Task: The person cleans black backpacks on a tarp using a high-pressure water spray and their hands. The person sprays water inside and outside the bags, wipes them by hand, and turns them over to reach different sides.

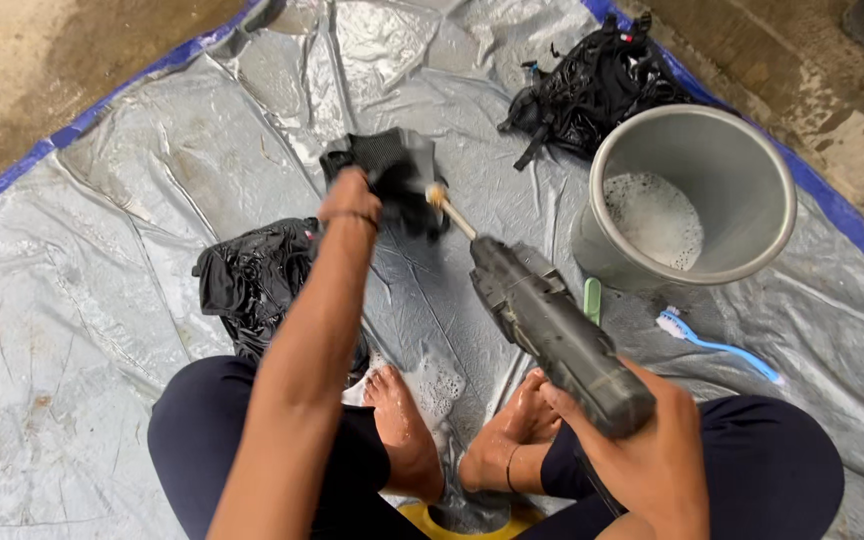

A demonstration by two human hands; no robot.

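From the head camera we see our left hand [350, 200] clutching a black wet item [397, 175] on the far grey tarp [102, 300]. Our right hand [652, 450], near right, grips a power drill [552, 330], its brush tip [438, 194] touching that item beside the left hand.

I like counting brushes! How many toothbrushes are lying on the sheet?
2: a blue toothbrush right of the bucket, and a green one partly hidden behind the drill. Others may be hidden.
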